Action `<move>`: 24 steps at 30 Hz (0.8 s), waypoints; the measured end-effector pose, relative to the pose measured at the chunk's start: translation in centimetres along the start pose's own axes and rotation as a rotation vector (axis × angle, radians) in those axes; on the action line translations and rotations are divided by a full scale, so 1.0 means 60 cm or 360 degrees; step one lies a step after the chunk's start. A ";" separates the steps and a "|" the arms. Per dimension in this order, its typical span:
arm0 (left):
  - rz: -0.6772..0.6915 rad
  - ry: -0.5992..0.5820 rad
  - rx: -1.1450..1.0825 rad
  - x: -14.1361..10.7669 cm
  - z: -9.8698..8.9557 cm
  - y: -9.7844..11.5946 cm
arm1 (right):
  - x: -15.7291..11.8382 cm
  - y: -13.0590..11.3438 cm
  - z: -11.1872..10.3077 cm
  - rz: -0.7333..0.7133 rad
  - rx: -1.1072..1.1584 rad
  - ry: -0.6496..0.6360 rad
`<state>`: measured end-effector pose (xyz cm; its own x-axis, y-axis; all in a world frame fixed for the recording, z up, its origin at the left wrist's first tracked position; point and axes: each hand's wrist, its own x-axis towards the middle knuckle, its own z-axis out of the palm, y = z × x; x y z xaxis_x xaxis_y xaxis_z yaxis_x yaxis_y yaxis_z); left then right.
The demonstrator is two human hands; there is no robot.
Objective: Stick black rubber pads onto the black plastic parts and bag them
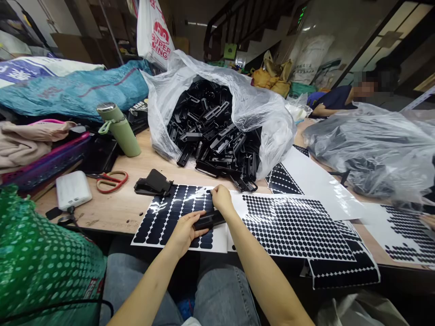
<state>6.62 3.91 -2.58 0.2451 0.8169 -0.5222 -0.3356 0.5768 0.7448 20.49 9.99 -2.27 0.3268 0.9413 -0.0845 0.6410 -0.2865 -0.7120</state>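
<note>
My left hand [185,232] is closed round a black plastic part [209,220], held low over a white sheet of black stickers [163,217]. Just above that part, my right hand [221,198] has its fingertips pinched at the sheet's upper right area; whatever they grip is too small to make out. To the right lies a sheet of round black stickers [292,224]. A black clip-like part [154,182] rests at the top left edge of the first sheet.
Behind the sheets stands an open clear bag [275,122] full of black parts [217,131]. Scissors [112,181], a white power bank [73,190] and a green bottle [122,131] are at left. A person [340,95] sits at the far right beyond another bag [377,149].
</note>
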 end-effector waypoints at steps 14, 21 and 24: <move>-0.0074 -0.0286 -0.0045 0.004 -0.021 -0.009 | -0.130 0.035 -0.067 -0.0272 0.0429 -0.0303; -0.0043 -0.0373 -0.0036 0.003 -0.022 -0.016 | -0.138 0.033 -0.058 -0.0188 0.0342 -0.0557; -0.0031 -0.0394 -0.0003 0.004 -0.023 -0.019 | -0.133 0.036 -0.052 -0.0177 0.0312 -0.0556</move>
<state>5.79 3.48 -4.13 0.4666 0.7792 -0.4185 -0.3306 0.5925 0.7346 21.46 1.28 -0.96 -0.0138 0.9782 -0.2071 0.5035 -0.1722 -0.8467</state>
